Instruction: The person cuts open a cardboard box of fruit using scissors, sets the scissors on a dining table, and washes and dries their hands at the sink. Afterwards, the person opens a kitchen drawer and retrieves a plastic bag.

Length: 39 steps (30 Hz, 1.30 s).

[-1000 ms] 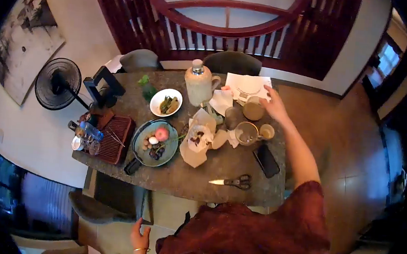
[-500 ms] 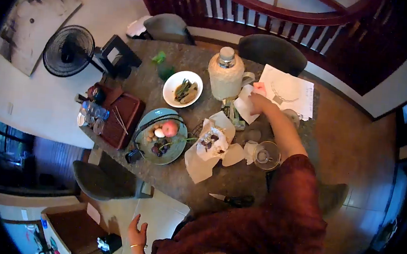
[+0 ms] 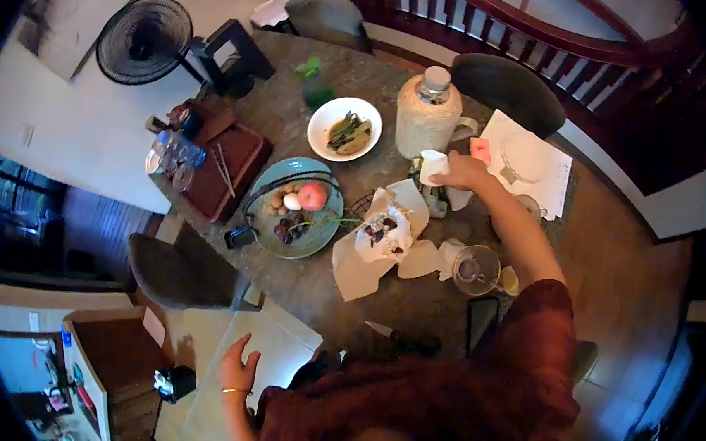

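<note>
My right hand (image 3: 463, 173) reaches across the table, its fingers closed on a piece of white paper (image 3: 434, 165) that looks like a tissue, folded or bunched. Just behind it stands a big cream flask (image 3: 427, 119) with a handle. Below the hand lies a small item with green print (image 3: 432, 200), partly covered. Nearby, an opened paper wrapper (image 3: 358, 266) holds dark bits on white tissue. A glass cup (image 3: 477, 270) stands nearer my arm. My left hand (image 3: 238, 367) hangs off the table's near side, fingers apart, holding nothing.
A blue-green plate (image 3: 297, 245) carries fruit, and a white bowl (image 3: 316, 139) holds food. A red-brown tray (image 3: 245, 170) sits at the left. Near my body lie a knife (image 3: 379, 329), its blade pointing left, and a dark phone-like slab (image 3: 480, 322). White papers (image 3: 531, 172) lie at the right.
The whole view has shifted, so the table items appear farther right and higher. The white paper in my right hand was spread flatter and now looks more bunched. My left hand stays open.
</note>
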{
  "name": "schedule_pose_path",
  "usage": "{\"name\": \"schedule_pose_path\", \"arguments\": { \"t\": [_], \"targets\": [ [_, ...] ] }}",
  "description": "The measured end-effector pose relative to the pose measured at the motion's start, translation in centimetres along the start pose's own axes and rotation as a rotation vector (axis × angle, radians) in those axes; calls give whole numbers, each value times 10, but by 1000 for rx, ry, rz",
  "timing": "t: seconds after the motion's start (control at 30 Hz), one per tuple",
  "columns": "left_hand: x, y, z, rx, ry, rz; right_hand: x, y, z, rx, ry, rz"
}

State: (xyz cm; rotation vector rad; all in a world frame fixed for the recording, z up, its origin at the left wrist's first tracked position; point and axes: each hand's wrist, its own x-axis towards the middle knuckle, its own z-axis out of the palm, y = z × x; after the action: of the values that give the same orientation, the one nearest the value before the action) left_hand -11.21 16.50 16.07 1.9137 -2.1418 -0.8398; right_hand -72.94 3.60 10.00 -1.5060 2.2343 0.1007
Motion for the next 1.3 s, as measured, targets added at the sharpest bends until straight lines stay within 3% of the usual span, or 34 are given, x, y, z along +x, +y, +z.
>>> {"name": "schedule_pose_path", "arguments": {
  "t": [0.13,0.27,0.47,0.53,0.63,0.73,0.77,0.83,0.9,0.93,1.0,1.07,1.13,1.3],
  "targets": [
    [-8,4,-10,-41,-1,-40,20,-12,24,-117,-90,129],
    [-32,-12,-15,-25,67,-121,39,-7,46,-91,55,121],
    [-46,-48,-3,-87,112,-102,-23,-24,-44,-18,177,5],
    [-41,-50,-4,-70,114,-61,-56,-44,-79,-96,321,-20],
    [-31,-59,-8,-84,123,18,-121,-86,-127,120,472,-238],
    [-19,-73,-14,-127,122,80,-175,-139,-141,485,321,-351],
    [-14,-79,-13,-167,109,90,-188,-157,-135,637,206,-389],
    [-6,-84,-14,-226,119,155,-208,-198,-103,578,244,-494],
    [3,-75,-15,-266,177,263,-215,-245,-55,341,115,-415],
    [8,-73,-14,-328,158,284,-220,-266,-18,472,5,-378],
    [20,-72,-4,-449,123,321,-219,-297,52,404,-29,-427],
    [41,-80,27,-614,184,374,-209,-317,114,160,54,-341],
    [53,-67,28,-547,70,344,-195,-315,164,168,3,-238],
    [87,-42,84,-393,194,786,-227,-315,174,226,145,-6]
  ]
}}
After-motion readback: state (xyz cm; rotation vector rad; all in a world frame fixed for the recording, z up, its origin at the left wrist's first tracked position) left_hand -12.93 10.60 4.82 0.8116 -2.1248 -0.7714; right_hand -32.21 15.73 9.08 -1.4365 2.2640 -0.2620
